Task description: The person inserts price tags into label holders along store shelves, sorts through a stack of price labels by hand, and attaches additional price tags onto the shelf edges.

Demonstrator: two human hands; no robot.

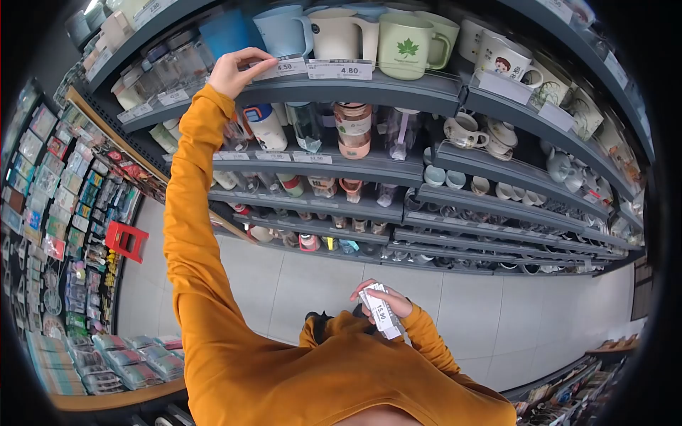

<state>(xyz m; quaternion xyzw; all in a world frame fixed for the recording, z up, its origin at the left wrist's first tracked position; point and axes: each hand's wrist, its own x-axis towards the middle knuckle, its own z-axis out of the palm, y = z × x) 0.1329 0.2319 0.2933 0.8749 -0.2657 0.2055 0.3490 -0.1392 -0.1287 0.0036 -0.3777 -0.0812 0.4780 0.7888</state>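
Note:
My left hand (238,71) is raised to the upper shelf's front edge, thumb and fingertips pinched at the left end of a white price tag (290,66) marked 4.50. Right of it sits another price tag (341,69) reading 4.80. Above these tags stand a light blue mug (280,32), a cream mug (337,35) and a green mug (403,46) with a maple leaf. Low in front of my body, my right hand (396,304) is closed around a stack of price tags (382,312), the top one showing 15.90.
Lower shelves hold a white bottle (266,128), a pink-lidded tumbler (354,129) and several cups. A teapot (465,131) stands to the right. On the pale tiled floor (312,277), a red stool (128,241) stands at left beside a rack of hanging packets (74,220).

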